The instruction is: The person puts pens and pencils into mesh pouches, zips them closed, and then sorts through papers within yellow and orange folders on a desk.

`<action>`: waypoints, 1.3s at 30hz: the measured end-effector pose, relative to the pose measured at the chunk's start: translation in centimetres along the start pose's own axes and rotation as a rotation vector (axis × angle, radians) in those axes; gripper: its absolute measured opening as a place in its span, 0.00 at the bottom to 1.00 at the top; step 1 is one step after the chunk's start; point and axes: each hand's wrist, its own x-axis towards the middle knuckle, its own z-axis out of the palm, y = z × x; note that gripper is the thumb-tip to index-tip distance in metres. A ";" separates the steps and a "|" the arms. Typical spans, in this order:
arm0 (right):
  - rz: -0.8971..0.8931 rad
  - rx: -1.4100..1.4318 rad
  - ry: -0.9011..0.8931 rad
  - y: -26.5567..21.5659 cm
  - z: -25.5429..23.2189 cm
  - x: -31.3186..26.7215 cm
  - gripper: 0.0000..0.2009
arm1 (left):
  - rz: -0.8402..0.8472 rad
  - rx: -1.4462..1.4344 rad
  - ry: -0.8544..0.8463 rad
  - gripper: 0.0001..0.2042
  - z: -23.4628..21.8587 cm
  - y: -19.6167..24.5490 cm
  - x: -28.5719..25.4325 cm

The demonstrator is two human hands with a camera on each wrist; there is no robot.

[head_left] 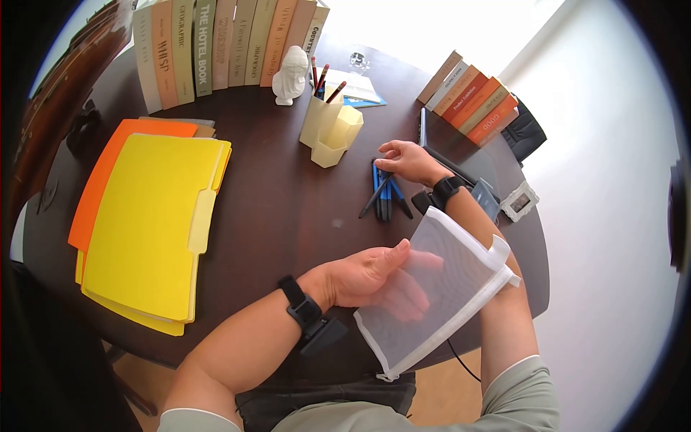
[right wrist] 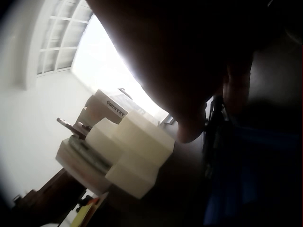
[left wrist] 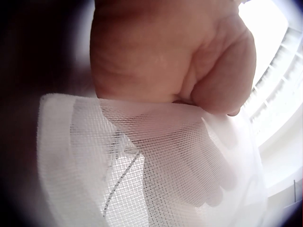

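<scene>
A white mesh zip pouch (head_left: pixel 464 266) is in my left hand (head_left: pixel 360 277), the thumb at its near edge and the fingers showing through the mesh. In the left wrist view the mesh (left wrist: pixel 161 151) spreads over those fingers. On the table, my right hand (head_left: pixel 410 162) is at the upper ends of several blue and black pens (head_left: pixel 385 205). Its thumb and fingers pinch a black pen (head_left: pixel 373 196) that slants across the others. The right wrist view is dark, with a thin black shape (right wrist: pixel 213 118) between the fingertips.
A cream hexagonal pen holder (head_left: pixel 324 133) with pencils stands ahead, beside a white bust (head_left: pixel 291 75). Yellow folders (head_left: pixel 151 223) lie at left. Books stand in a long row (head_left: pixel 230 43) and a shorter one (head_left: pixel 471 101). A small white frame (head_left: pixel 519 201) is near the right edge.
</scene>
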 end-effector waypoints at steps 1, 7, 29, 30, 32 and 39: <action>-0.018 -0.041 0.028 0.2 0.1 -0.1 0.29 | 0.000 -0.005 0.001 0.39 0.1 0.0 0.0; -0.125 -0.240 0.249 0.9 0.5 -1.2 0.30 | 0.007 0.015 0.018 0.38 0.0 0.0 0.0; -0.538 0.034 0.356 -13.5 -0.6 4.8 0.18 | 0.031 0.032 -0.014 0.37 -0.7 -1.0 0.1; -0.506 0.068 0.286 -13.6 -0.8 4.9 0.19 | 0.030 0.032 -0.021 0.37 -0.7 -0.9 0.0; -0.444 0.118 0.191 -14.3 -1.2 4.8 0.20 | 0.025 0.035 -0.023 0.37 -0.8 -0.9 0.0; -0.366 0.091 -0.026 -15.3 -3.1 6.3 0.26 | 0.027 0.023 -0.019 0.38 -0.7 -0.9 0.1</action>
